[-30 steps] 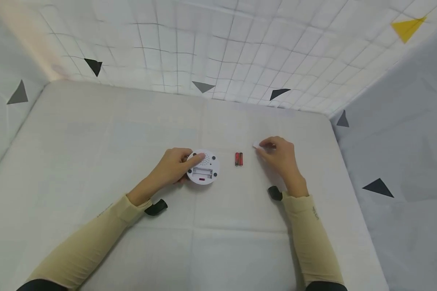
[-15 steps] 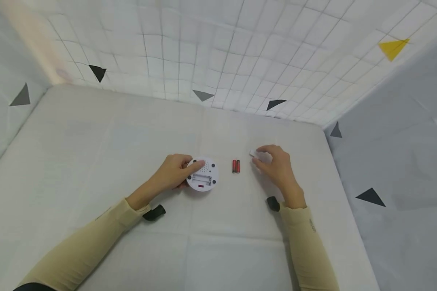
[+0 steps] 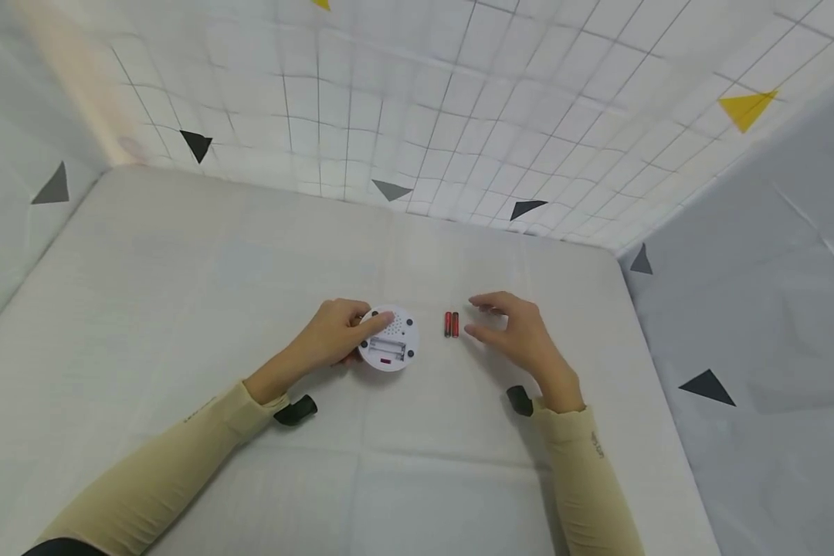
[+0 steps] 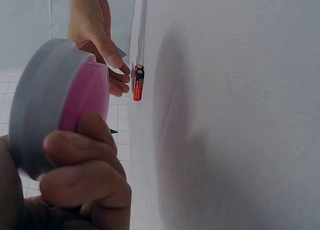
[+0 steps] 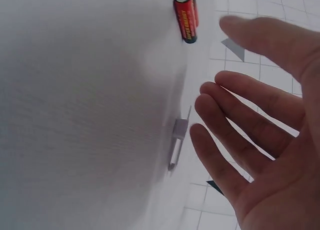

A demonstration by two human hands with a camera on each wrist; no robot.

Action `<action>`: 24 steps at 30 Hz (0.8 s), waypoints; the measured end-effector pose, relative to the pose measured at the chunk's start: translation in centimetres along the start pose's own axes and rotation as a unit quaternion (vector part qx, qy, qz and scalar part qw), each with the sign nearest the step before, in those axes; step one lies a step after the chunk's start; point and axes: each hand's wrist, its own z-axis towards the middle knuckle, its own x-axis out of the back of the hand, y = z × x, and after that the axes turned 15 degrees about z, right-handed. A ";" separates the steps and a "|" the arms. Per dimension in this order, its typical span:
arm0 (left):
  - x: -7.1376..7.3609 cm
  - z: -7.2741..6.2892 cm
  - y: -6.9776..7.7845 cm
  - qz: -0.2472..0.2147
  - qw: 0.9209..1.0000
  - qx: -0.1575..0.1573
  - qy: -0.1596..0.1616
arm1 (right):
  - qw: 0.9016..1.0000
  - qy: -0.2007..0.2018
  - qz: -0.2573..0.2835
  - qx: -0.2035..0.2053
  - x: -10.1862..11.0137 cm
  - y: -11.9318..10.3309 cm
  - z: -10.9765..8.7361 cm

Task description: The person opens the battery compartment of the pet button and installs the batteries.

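My left hand (image 3: 335, 333) grips a round white device (image 3: 405, 340) by its left side, thumb on the speaker holes and fingers curled underneath. Its underside faces up, showing an uncovered battery compartment (image 3: 387, 349) without batteries. The left wrist view reveals a pink face (image 4: 92, 93) on the other side. Two red and black batteries (image 3: 455, 325) lie side by side on the table, right of the device. My right hand (image 3: 521, 333) hovers just right of them with fingers spread, holding nothing. A small white plastic cover (image 5: 180, 128) lies by its fingertips in the right wrist view.
A white sheet covers the table (image 3: 417, 502). Behind it rises a white wall with a grid (image 3: 417, 100), and grey side walls (image 3: 771, 309) stand left and right. Black wrist-worn pieces (image 3: 296, 410) stick out from both sleeves.
My right hand has let go of the small white cover, leaving it on the table, and has moved left toward the batteries. My left hand keeps its grip on the device.
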 end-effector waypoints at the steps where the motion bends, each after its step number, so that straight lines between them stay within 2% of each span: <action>1: 0.0 0.0 0.0 0.000 1.000 0.000 -0.001 | 1.000 -0.009 0.001 -0.005 -0.1 0.0 0.0; 9: -0.3 0.0 -0.2 0.001 1.000 0.000 0.002 | 0.998 -0.045 -0.006 -0.043 -1.1 -0.2 0.1; 24: -0.2 0.0 -0.1 0.003 1.000 -0.001 0.003 | 0.999 -0.034 -0.035 -0.024 -1.9 -0.1 0.5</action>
